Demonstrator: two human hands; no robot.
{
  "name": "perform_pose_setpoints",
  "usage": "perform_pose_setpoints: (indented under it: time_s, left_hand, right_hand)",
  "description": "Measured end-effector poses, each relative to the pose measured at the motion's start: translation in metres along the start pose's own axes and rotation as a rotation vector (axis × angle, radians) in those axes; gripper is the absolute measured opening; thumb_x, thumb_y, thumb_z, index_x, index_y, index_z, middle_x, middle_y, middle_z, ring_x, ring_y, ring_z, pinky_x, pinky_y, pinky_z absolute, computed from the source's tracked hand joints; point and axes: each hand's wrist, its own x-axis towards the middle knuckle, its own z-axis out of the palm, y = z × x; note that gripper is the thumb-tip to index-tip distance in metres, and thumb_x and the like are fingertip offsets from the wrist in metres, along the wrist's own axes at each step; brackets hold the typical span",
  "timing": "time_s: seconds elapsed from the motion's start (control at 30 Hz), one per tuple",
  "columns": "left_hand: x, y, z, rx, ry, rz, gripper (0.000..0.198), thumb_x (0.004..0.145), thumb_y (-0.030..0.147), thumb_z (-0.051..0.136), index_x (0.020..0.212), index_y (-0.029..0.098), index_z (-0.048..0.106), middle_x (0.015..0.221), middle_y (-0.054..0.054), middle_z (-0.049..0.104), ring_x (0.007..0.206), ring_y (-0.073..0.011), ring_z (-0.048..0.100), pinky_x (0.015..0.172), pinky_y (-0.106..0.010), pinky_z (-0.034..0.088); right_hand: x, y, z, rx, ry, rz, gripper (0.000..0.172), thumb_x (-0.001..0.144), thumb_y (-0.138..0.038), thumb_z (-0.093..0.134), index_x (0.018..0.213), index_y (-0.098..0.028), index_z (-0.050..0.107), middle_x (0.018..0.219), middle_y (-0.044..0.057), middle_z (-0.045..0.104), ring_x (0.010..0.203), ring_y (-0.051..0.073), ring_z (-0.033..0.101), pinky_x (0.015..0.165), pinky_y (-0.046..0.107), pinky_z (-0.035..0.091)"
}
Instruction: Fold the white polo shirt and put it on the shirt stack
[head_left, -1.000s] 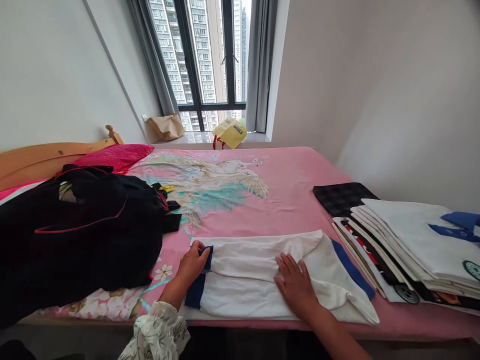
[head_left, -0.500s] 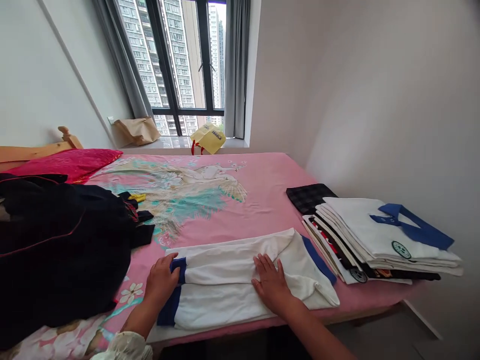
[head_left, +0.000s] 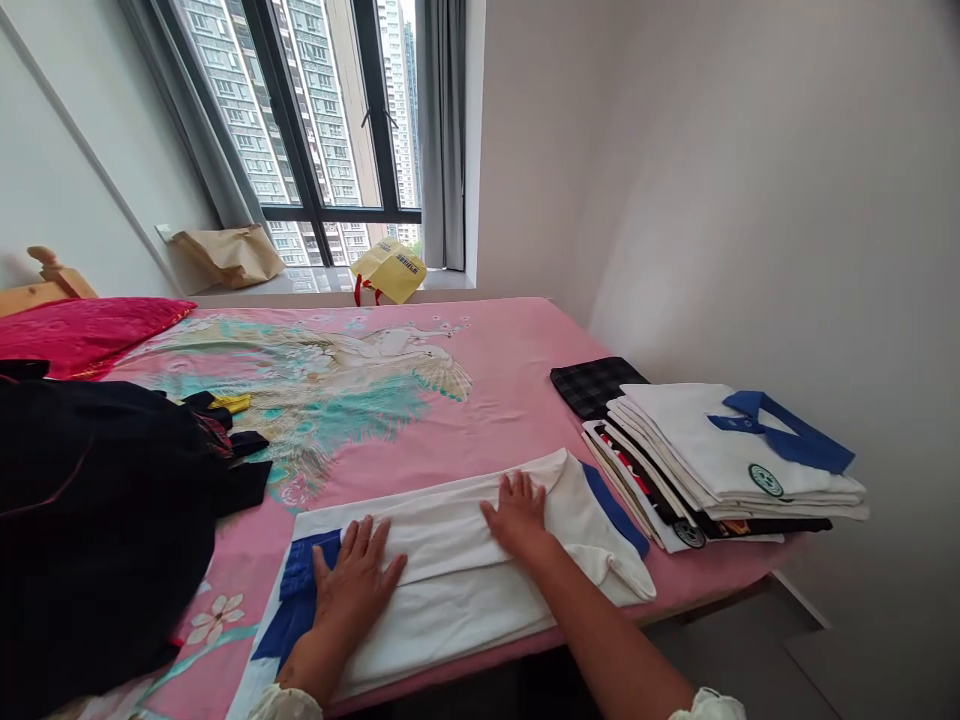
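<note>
Bedroom, pink bedspread [head_left: 495,390], window ahead; both my palms flat on a half-folded white shirt [head_left: 480,570] at the near edge of the bed.

My left hand [head_left: 354,585] is open, fingers spread, pressing down by the blue collar [head_left: 300,600]; a second ago it was pinching that collar, now it grips nothing. My right hand [head_left: 516,515] is also open and flat on the folded-over sleeve, closing on nothing, same as before but a bit further up the fabric. Shirt lies lengthwise along the bed edge. Stack of folded shirts [head_left: 720,460] just right of it, top one white with a blue collar. Black clothes pile [head_left: 97,520] on the left, touching nothing I hold. View has swung right since earlier; the pile is now mostly cropped.
</note>
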Motion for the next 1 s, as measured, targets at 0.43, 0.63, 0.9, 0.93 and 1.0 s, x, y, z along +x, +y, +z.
perform_pose_setpoints:
  time_s: [0.43,0.63,0.9,0.93,1.0]
  left_hand:
    - [-0.004,-0.01,-0.012,0.084,-0.067,-0.039,0.061,0.087,0.051,0.033,0.14,0.02,0.037,0.153,-0.007,0.019,0.142,-0.0244,0.01,0.108,-0.061,-0.003]
    - [-0.01,-0.031,-0.001,0.062,-0.086,-0.095,0.064,0.086,0.051,0.034,0.143,0.023,0.03,0.154,-0.007,0.018,0.141,-0.0252,0.014,0.108,-0.062,0.0]
    - [-0.021,0.043,-0.014,-0.163,0.197,0.264,0.042,0.082,0.035,0.052,0.122,0.023,0.056,0.134,-0.01,0.052,0.126,-0.0268,0.042,0.111,-0.049,0.019]
    - [-0.023,0.063,-0.016,-0.231,0.172,0.371,0.04,0.082,0.033,0.052,0.121,0.026,0.056,0.13,-0.008,0.055,0.122,-0.0252,0.046,0.109,-0.046,0.024]
    - [-0.025,0.106,-0.018,-0.326,0.1,0.516,0.038,0.081,0.03,0.055,0.119,0.028,0.056,0.122,-0.007,0.059,0.114,-0.0243,0.051,0.105,-0.045,0.03]
  right_hand:
    - [-0.016,0.01,-0.021,-0.057,0.124,-0.15,0.062,0.093,-0.047,0.025,0.144,-0.012,0.026,0.152,0.012,0.018,0.141,0.024,0.002,0.11,0.054,-0.004]
    - [-0.013,0.034,-0.006,0.044,0.142,-0.21,0.048,0.093,-0.038,0.029,0.133,-0.018,0.045,0.143,0.008,0.038,0.135,0.022,0.026,0.111,0.045,0.014]
    - [0.032,0.109,-0.049,-0.064,0.401,-0.154,0.035,0.091,-0.025,0.034,0.112,-0.016,0.061,0.116,0.007,0.061,0.112,0.018,0.046,0.099,0.029,0.029]
    - [0.037,0.111,-0.051,-0.09,0.376,-0.156,0.033,0.092,-0.027,0.034,0.108,-0.018,0.062,0.112,0.006,0.062,0.109,0.018,0.047,0.097,0.029,0.03]
    - [0.046,0.112,-0.053,-0.119,0.34,-0.158,0.033,0.093,-0.031,0.034,0.098,-0.02,0.065,0.104,0.005,0.065,0.103,0.019,0.05,0.093,0.03,0.031]
